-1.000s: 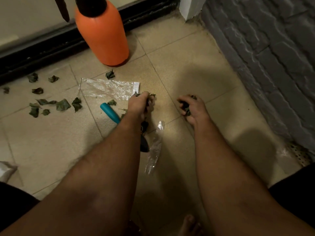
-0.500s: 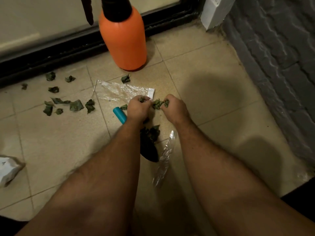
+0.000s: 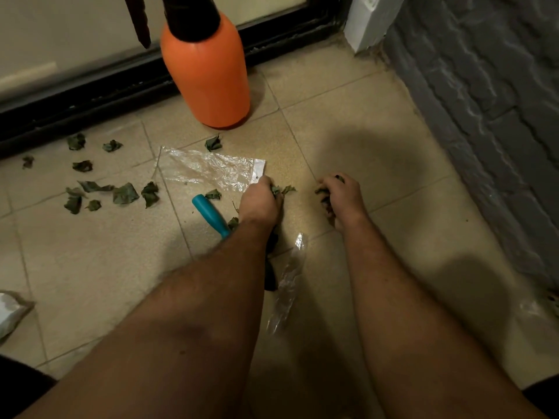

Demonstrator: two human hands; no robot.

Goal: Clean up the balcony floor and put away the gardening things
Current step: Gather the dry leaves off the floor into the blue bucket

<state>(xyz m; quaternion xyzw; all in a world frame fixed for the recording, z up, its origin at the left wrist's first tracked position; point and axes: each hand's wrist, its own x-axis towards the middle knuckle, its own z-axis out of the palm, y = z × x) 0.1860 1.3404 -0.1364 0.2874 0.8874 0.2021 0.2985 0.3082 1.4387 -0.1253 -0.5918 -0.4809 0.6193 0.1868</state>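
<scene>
Leaves [image 3: 124, 193] lie scattered on the tiled floor [image 3: 378, 140] well left of both hands. Left hand [image 3: 261, 201] and right hand [image 3: 341, 196] each clutch a bunch of leaves in curled fingers, apart, just beyond the teal-handled trowel [image 3: 210, 214].

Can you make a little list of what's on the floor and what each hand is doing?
left hand: grips crumpled green leaves
right hand: grips crumpled green leaves
loose dried green leaves: scattered on tiles, left side
orange plastic spray bottle: upright by door track
clear plastic bag: flat on floor
teal-handled trowel: lying partly under left arm
</scene>
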